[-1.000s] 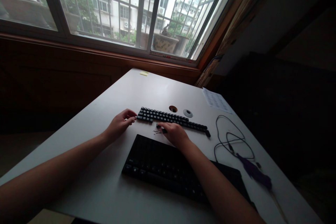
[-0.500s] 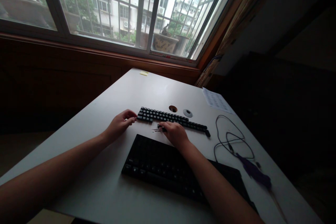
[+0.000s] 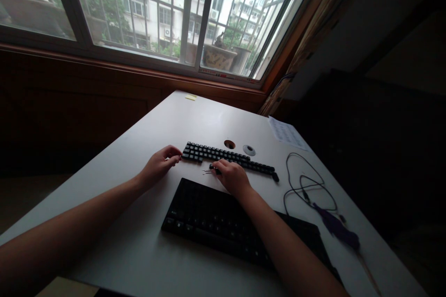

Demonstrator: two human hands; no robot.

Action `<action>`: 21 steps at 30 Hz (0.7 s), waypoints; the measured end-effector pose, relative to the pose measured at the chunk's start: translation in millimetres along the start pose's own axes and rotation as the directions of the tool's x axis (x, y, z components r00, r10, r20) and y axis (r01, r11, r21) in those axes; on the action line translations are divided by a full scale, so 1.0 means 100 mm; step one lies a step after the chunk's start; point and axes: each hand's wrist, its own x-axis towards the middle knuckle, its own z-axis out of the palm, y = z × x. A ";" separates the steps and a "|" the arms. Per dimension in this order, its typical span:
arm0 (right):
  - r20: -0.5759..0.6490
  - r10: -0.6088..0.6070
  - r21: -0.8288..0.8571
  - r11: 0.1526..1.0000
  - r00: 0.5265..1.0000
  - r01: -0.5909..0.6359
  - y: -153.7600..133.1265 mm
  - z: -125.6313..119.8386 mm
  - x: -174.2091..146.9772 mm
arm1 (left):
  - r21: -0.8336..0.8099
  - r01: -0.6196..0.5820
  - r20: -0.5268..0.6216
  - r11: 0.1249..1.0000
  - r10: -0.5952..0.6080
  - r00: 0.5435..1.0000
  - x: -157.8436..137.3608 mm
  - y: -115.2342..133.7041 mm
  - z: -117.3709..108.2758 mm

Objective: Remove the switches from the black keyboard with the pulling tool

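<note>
Nearest, a broad black keyboard [image 3: 195, 204] is laid aslant on the white surface [image 3: 139, 255], crossed by the right forearm [image 3: 285, 241]; it could be nudged askew if that arm were lowered or swung. To its right, a dark purple object with a thin pale handle [image 3: 336, 229] is seen beside a loosely looped thin dark cable [image 3: 305, 196], which could be snagged by a sideways sweep. Beyond the keyboard, a small, thin, shiny wire-like piece [image 3: 208, 171] is seen just beside the fingers of the right hand [image 3: 223, 172]; being so slight, it could be brushed away or lost. The right hand is held narrow, its fingers bent over a small dark piece, and a little black keycap [image 3: 211, 166] is touched at the fingertips; whether either is gripped cannot be told. The left hand [image 3: 170, 155] is also narrow, thumb and forefinger brought near each other at the left end of a long block of black keycaps in rows [image 3: 216, 154]; whether anything is pinched is hidden. Since the keycaps appear to be loose, the rows could be broken by a bump from either hand. Just beyond, a round hole [image 3: 229, 144] is left uncovered beside a grey round cover [image 3: 249, 150], and a stray keycap could be dropped through it if flicked away.
</note>
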 end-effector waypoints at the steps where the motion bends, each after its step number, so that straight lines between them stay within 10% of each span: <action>1: 0.000 -0.003 0.000 1.000 1.000 0.003 0.00 0.00 0.00 | 0.002 -0.001 0.001 1.000 0.001 1.000 0.00 0.00 0.00; 21: 0.020 -0.056 0.032 0.998 0.998 0.055 0.01 -0.03 0.02 | 0.304 -0.026 -0.033 0.952 0.038 0.999 0.02 -0.07 -0.02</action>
